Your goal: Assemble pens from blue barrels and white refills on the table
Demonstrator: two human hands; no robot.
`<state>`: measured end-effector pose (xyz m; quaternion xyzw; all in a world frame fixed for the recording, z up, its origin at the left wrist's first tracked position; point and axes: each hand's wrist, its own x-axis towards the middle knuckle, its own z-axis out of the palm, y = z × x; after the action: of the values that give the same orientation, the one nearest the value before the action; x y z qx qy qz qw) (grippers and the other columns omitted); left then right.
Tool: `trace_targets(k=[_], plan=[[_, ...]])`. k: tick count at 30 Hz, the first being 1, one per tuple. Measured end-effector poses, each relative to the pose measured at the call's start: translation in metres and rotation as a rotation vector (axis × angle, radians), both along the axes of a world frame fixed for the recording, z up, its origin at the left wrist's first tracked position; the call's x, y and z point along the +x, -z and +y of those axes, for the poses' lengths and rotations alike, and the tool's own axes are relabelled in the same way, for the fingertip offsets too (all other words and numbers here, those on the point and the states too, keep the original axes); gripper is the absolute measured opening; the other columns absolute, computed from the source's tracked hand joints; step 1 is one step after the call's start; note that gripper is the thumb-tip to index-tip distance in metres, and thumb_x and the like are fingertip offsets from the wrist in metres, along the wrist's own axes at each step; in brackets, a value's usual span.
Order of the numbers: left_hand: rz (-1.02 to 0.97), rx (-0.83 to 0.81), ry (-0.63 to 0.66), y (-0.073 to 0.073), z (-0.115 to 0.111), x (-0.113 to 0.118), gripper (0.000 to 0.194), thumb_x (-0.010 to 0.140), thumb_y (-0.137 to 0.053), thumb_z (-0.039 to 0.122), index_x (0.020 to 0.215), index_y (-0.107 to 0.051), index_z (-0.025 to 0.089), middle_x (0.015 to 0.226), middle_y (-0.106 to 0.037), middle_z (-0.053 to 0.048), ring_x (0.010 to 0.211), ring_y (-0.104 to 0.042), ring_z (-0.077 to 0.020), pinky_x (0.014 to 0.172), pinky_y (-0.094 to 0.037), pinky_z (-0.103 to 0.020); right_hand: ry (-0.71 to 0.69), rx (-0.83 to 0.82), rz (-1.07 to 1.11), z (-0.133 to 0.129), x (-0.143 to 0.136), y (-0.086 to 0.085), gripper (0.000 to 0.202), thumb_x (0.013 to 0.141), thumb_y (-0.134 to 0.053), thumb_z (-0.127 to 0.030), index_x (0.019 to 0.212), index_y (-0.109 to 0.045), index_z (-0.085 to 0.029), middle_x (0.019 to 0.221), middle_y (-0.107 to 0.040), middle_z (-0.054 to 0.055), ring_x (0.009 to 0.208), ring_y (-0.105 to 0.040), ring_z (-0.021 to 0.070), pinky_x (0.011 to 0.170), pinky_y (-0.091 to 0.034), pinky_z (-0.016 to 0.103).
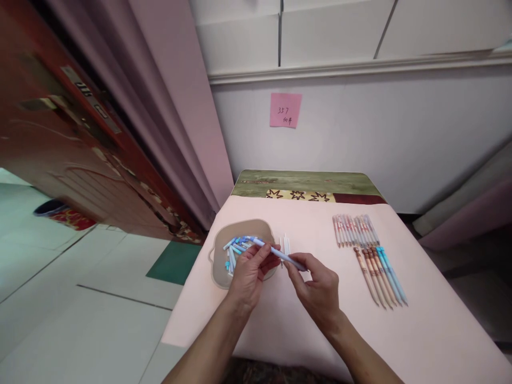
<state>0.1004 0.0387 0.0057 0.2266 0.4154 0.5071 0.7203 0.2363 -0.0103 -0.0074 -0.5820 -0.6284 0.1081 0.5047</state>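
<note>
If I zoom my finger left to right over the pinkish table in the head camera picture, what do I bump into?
A beige rounded basket → the right hand → slim brown-topped pens with pale bodies → slim light-blue pens.

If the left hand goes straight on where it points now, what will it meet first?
Beyond its pen, the left hand probably meets the white sticks, or passes above; depth is unclear.

The person's left hand (252, 271) and right hand (316, 280) hold a blue-violet pen (280, 254) between them, over the pink-covered worktop (316, 330); pen parts (237, 249) lie in a beige tray (219, 261).
</note>
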Motion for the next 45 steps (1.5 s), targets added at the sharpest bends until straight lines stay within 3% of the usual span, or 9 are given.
trace_targets(k=[5,10,13,17,22,25,31,38,45], plan=[[0.002,0.04,-0.011,0.0042,0.0001,0.0027,0.024,0.067,-0.078,0.027,0.085,-0.069,0.014,0.082,-0.073,-0.006,0.071,-0.067,-0.0139,0.069,-0.054,-0.025,0.038,-0.116,-0.12,0.0018,0.0015,0.0035,0.03,0.093,-0.047,-0.036,0.077,-0.066,-0.021,0.059,-0.065,0.001,0.05,-0.06,0.0126,0.051,-0.039,0.022],[0.023,0.03,-0.07,0.0082,0.0017,0.0011,0.026,0.065,-0.079,0.026,0.085,-0.069,0.013,0.081,-0.073,-0.007,0.075,-0.067,-0.0148,0.071,-0.053,-0.025,-0.055,-0.171,0.013,0.004,0.0005,0.0049,0.029,0.083,-0.061,-0.041,0.104,-0.06,-0.021,0.074,-0.068,0.0,0.062,-0.064,0.0137,0.059,-0.045,0.021],[0.038,0.034,-0.059,0.0074,0.0027,0.0001,0.027,0.065,-0.079,0.027,0.085,-0.068,0.012,0.081,-0.073,-0.007,0.075,-0.068,-0.016,0.073,-0.053,-0.027,-0.063,-0.18,0.047,0.0043,-0.0004,0.0036,0.017,0.085,-0.058,-0.038,0.089,-0.059,-0.021,0.07,-0.066,-0.001,0.059,-0.06,0.0119,0.057,-0.044,0.02],[0.038,0.056,-0.029,0.0063,0.0031,0.0001,0.027,0.065,-0.079,0.028,0.085,-0.068,0.012,0.082,-0.073,-0.008,0.074,-0.067,-0.0162,0.073,-0.053,-0.028,-0.05,-0.246,-0.008,0.0039,0.001,0.0026,0.032,0.094,-0.043,-0.039,0.076,-0.062,-0.02,0.059,-0.062,-0.002,0.051,-0.057,0.0104,0.052,-0.039,0.019],[0.072,0.067,-0.039,0.0072,0.0031,0.0003,0.029,0.063,-0.08,0.028,0.085,-0.068,0.012,0.08,-0.072,-0.008,0.074,-0.067,-0.0162,0.071,-0.052,-0.026,-0.037,-0.21,-0.011,0.0038,0.0003,0.0042,0.027,0.083,-0.06,-0.043,0.099,-0.061,-0.02,0.075,-0.069,0.0,0.061,-0.062,0.0121,0.058,-0.042,0.02],[0.081,0.079,-0.038,0.0072,0.0022,0.0014,0.029,0.064,-0.079,0.028,0.086,-0.068,0.012,0.078,-0.072,-0.007,0.072,-0.067,-0.0158,0.072,-0.051,-0.027,-0.019,-0.204,-0.001,0.0032,-0.001,0.0043,0.022,0.086,-0.056,-0.041,0.085,-0.061,-0.02,0.068,-0.067,0.0,0.057,-0.06,0.0119,0.056,-0.041,0.02],[0.082,0.144,0.019,0.0079,-0.0016,0.0008,0.026,0.069,-0.076,0.028,0.088,-0.067,0.012,0.082,-0.073,-0.008,0.075,-0.067,-0.017,0.078,-0.051,-0.031,-0.18,-0.403,0.205,0.0034,0.002,0.003,0.045,0.096,-0.035,-0.046,0.07,-0.061,-0.02,0.053,-0.061,-0.001,0.046,-0.057,0.0109,0.049,-0.04,0.019],[0.153,0.136,0.008,0.0079,-0.0034,-0.0006,0.028,0.067,-0.077,0.029,0.086,-0.067,0.011,0.077,-0.072,-0.008,0.072,-0.067,-0.0164,0.073,-0.051,-0.028,-0.013,-0.24,-0.018,0.0,-0.0005,0.004,0.025,0.082,-0.061,-0.046,0.078,-0.064,-0.021,0.068,-0.067,0.001,0.058,-0.059,0.0133,0.057,-0.04,0.022],[0.184,0.17,0.062,0.0042,-0.0067,-0.0054,0.027,0.068,-0.076,0.03,0.085,-0.066,0.011,0.075,-0.072,-0.007,0.069,-0.066,-0.0155,0.072,-0.051,-0.027,-0.347,-0.536,0.528,-0.0013,-0.0034,0.0059,0.037,0.086,-0.052,-0.051,0.073,-0.06,-0.018,0.059,-0.061,0.001,0.053,-0.058,0.0132,0.052,-0.046,0.022]])
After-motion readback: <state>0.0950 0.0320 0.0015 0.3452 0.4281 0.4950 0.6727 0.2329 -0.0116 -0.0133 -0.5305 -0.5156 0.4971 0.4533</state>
